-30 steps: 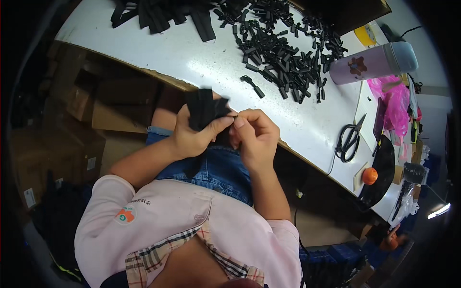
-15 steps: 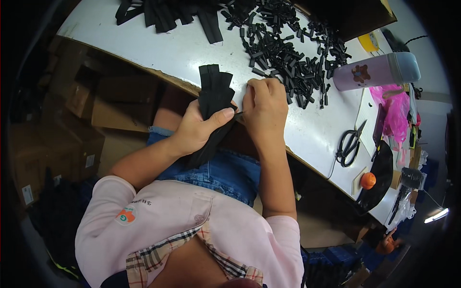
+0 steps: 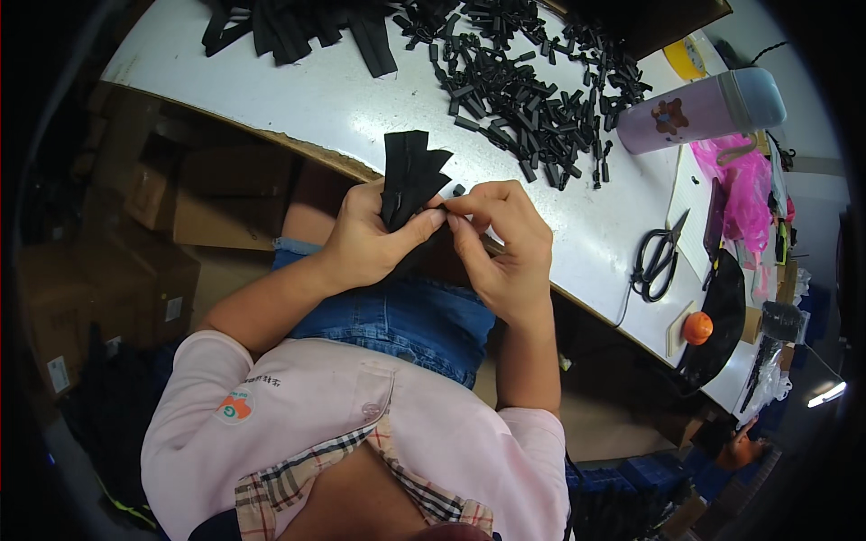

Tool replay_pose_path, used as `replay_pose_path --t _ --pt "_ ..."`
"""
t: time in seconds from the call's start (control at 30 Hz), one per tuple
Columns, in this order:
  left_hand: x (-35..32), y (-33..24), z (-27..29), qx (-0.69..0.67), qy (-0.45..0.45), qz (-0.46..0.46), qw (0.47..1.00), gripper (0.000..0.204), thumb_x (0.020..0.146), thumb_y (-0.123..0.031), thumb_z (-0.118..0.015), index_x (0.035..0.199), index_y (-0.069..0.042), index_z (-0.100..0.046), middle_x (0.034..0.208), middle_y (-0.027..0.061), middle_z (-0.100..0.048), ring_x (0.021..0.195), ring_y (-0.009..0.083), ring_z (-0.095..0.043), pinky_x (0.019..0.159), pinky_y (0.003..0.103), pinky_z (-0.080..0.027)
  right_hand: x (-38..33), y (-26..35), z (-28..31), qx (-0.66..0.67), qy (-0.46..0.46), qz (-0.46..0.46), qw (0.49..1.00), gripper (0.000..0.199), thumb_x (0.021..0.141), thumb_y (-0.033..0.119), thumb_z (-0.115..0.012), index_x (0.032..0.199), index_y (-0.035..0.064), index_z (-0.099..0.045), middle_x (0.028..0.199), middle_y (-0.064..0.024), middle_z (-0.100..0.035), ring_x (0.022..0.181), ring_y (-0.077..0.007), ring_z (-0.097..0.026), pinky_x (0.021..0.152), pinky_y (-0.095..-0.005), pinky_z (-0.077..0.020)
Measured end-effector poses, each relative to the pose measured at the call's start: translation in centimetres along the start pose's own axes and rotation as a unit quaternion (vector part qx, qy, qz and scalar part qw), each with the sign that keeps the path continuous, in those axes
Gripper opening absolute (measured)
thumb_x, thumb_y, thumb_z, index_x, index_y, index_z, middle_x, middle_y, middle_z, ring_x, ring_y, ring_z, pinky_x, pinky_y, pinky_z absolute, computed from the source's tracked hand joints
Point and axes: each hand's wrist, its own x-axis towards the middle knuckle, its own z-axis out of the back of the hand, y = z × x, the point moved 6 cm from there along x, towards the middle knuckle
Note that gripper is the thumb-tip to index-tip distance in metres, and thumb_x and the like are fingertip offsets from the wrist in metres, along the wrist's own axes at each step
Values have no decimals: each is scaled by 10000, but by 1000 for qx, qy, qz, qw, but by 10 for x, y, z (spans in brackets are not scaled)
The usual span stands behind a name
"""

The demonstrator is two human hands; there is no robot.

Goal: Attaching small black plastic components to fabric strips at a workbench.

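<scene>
Grasping a fan of black strips (image 3: 410, 176) near the edge of the worktop (image 3: 316, 99), the left hand (image 3: 365, 239) meets the right hand (image 3: 512, 248), which pinches a small black piece (image 3: 458, 190) beside them. Beyond, a heap of black parts (image 3: 519, 104) lies beside a lilac bottle (image 3: 677, 117), scissors (image 3: 661, 259) farther right.

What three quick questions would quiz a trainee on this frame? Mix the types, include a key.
1. Which hand grips the fanned black strips?
2. True or false: the scissors lie on the white table, apart from the right hand.
3. Piled on the table beyond the hands: A) white buttons, B) small black parts, C) red spools?

Key: 1. Left hand. 2. True. 3. B.
</scene>
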Motion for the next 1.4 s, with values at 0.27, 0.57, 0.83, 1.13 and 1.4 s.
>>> replay_pose_path --t 0.27,0.57,0.83,1.13,1.4 --pt "-2 1 -3 22 38 25 999 125 757 -49 -594 867 9 -583 691 2 -564 652 54 -515 612 195 -435 -3 -2 0 -16 3 27 1000 139 686 -67 -585 806 1 -601 777 -86 -509 601 -135 -535 516 -212 -436" --pt "-2 2 -2 -106 -14 15 994 214 781 -58 -576 984 1 -546 913 48 -571 810 73 -528 709 206 -430 -27 -22 -16 129 -153 -114 973 111 739 -6 -601 830 -20 -539 745 -38 -523 590 -50 -478 503 -168 -396" --pt "0 -6 -4 -158 41 60 985 186 788 -57 -556 956 23 -554 840 48 -577 770 88 -536 690 215 -443 -28 -36 -29 463 -89 -227 852 63 771 23 -573 791 -19 -529 628 -19 -500 486 -36 -423 424 -160 -335" --pt "0 -10 -5 -117 54 33 991 186 799 -66 -538 959 27 -553 827 45 -580 756 81 -535 679 211 -442 -32 -34 -27 345 -124 -224 903 65 793 43 -560 803 -9 -522 677 -5 -506 558 -25 -423 485 -155 -341" --pt "-3 -13 -4 -45 60 16 997 177 810 -82 -535 959 11 -552 744 25 -568 636 53 -517 563 178 -420 -39 -35 -30 374 -75 -204 902 85 815 82 -553 833 11 -510 680 7 -496 568 -24 -419 491 -146 -323"
